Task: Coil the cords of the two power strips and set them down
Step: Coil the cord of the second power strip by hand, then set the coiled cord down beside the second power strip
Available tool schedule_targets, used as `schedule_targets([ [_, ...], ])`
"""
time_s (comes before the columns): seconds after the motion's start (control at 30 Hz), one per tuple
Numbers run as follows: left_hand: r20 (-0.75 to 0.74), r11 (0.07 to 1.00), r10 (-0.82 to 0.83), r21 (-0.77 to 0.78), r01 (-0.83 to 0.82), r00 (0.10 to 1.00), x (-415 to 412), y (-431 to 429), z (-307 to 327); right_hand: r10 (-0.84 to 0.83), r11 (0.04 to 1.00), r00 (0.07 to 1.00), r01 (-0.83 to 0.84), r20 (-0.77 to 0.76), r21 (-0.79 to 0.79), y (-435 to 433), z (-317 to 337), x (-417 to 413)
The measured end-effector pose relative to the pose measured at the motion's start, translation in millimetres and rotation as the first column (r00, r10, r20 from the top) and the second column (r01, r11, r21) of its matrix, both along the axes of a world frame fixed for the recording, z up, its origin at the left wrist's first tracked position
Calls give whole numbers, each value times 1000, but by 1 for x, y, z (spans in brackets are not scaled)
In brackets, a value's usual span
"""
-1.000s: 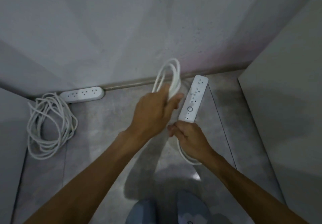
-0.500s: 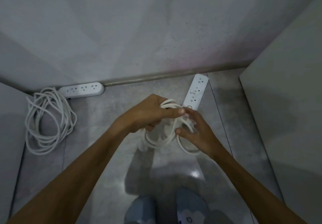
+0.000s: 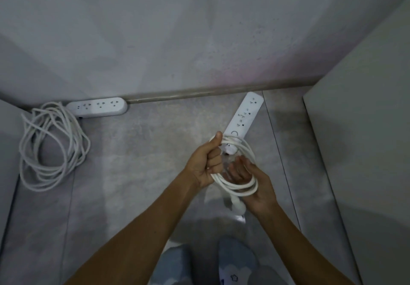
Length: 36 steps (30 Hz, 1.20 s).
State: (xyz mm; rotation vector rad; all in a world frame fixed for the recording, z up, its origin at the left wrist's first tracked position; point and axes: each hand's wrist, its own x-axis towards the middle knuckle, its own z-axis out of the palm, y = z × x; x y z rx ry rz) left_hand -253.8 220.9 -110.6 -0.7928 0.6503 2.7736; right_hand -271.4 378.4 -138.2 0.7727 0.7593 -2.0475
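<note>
A white power strip [image 3: 244, 116] lies on the grey floor by the far wall, angled toward the right. Its cord [image 3: 241, 187] is wound into a small coil held between both hands. My left hand [image 3: 205, 163] is fisted around the coil's left side, thumb up. My right hand [image 3: 255, 184] cups the coil's lower right, palm up, fingers loosely curled. The white plug [image 3: 229, 151] sits inside the coil. A second power strip [image 3: 97, 106] rests against the wall at the left, with its cord [image 3: 51, 145] in a loose coil on the floor.
A grey wall with a skirting strip [image 3: 199, 92] closes the far side. A tall grey panel [image 3: 366, 151] stands at the right and another at the left edge. Feet in grey slippers [image 3: 237, 264] are at the bottom.
The right-hand power strip went from lifted in my right hand to lying on the floor. The coil was lowered and turned flat, and both hands now hold it.
</note>
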Motion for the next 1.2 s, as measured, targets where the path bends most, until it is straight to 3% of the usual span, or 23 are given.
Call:
schedule_targets([
  [0.07,52,991,126,26,-128,991,1,9,-11,-16,999,997,19,-71,40,8,-1,3],
  [0.13,87,981,190,24,-192,978,4,18,-21,94,950,979,-34,-183,310,17,-1,8],
  [0.23,181,969,246,-73,-236,952,12,36,-26,363,670,834,76,-416,738,30,-4,17],
  [0.3,289,945,264,-269,-186,920,19,48,-28,511,526,725,162,-462,835,36,-7,25],
  [0.43,313,791,311,-608,-62,897,24,61,-38,575,405,682,242,-451,882,36,-12,33],
  [0.5,280,581,317,-813,48,906,24,65,-42,587,352,652,327,-479,877,31,-17,36],
  [0.57,214,372,304,-924,91,929,28,70,-45,619,295,612,400,-492,868,25,-20,36],
  [0.63,188,205,236,-969,141,953,32,72,-46,659,247,567,456,-494,855,21,-25,34],
  [0.7,189,-21,122,-981,193,974,39,68,-49,681,218,560,459,-471,861,19,-28,30],
  [0.77,216,-264,14,-941,212,976,43,62,-57,694,189,571,442,-438,877,19,-31,26],
  [0.8,244,-342,-9,-912,227,970,44,59,-61,699,176,578,432,-422,884,18,-31,24],
  [0.87,303,-407,-9,-872,273,953,41,55,-64,696,161,596,414,-400,896,16,-30,22],
  [1.07,331,-439,-24,-851,287,943,36,56,-58,652,135,665,371,-364,919,16,-31,19],
  [1.2,258,-497,21,-836,234,966,38,46,-65,741,123,582,374,-335,919,9,-29,22],
])
